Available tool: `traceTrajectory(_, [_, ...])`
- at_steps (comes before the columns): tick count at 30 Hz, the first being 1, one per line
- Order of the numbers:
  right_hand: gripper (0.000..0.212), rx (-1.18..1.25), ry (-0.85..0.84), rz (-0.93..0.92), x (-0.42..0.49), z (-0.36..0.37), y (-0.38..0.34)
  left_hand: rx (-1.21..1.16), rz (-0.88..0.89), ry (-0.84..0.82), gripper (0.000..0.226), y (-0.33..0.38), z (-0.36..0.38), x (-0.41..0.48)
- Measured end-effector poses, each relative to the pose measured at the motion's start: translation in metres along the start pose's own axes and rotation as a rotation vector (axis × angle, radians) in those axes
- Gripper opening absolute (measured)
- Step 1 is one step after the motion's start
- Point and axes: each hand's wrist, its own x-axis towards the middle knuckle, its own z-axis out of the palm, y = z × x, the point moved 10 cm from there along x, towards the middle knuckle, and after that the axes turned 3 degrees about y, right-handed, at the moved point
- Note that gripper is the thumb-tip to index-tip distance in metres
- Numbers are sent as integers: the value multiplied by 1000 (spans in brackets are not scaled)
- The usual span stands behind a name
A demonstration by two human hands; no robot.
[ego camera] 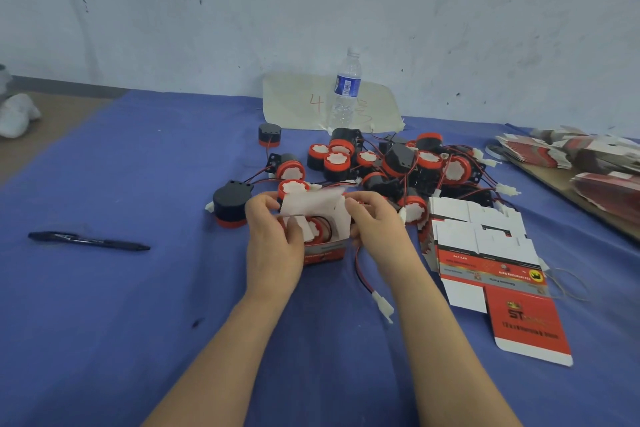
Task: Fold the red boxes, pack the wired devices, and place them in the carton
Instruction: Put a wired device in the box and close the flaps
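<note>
Head view, both hands point(322, 225) pinching red box point(323, 251) flaps — device point(317, 229) seemingly inside

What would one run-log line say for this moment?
left hand: grips box; right hand: grips box; device: in box; flap: open; wire: hanging out

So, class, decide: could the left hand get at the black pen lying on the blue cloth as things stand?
Probably yes: only bare cloth lies between the left hand and the pen. But it grips the red box, so it must let go first.
</note>
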Motion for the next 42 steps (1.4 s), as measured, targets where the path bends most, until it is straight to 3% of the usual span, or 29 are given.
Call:
traceTrajectory(5, [18,-57,35,-13,2,1,3,108,171,-39,19,16,4,-3])
traceTrajectory(8, [20,-55,31,-19,2,2,3,92,95,-86,41,5,8,0])
traceTrajectory(11, [8,-6,-60,18,-1,11,6,39,7,-142,49,-3,13,2])
traceTrajectory(15, [45,-44,-134,10,-6,28,10,-72,-61,-146,49,-7,13,4])
traceTrajectory(19, [59,-25,-98,-54,-6,26,5,-173,-78,-107,49,-8,9,4])
traceTrajectory(21, [67,-56,-95,-118,-7,26,-1,-156,-37,-137,39,-5,9,6])
traceTrajectory(24, [44,-201,-231,-252,-12,32,-12,-101,-17,-178,36,-6,9,7])
traceTrajectory(28, [55,-352,-645,-112,-24,42,9,-124,-91,-270,42,-14,11,5])
traceTrajectory(32, [52,-303,-585,-85,-22,38,7,-395,-338,-384,42,-28,17,5])
traceTrajectory(35, [46,-281,-552,-113,-20,37,3,-554,-473,-487,27,-34,24,2])
traceTrajectory(38, [41,-183,-525,-114,-19,35,0,-308,-234,-649,25,-20,28,-5])
traceTrajectory(40, [37,-128,-497,-103,-17,32,0,-167,-80,-642,33,-12,28,-6])
traceTrajectory(42, [35,-101,-489,-86,-17,31,1,-172,-31,-604,37,-8,25,-6])
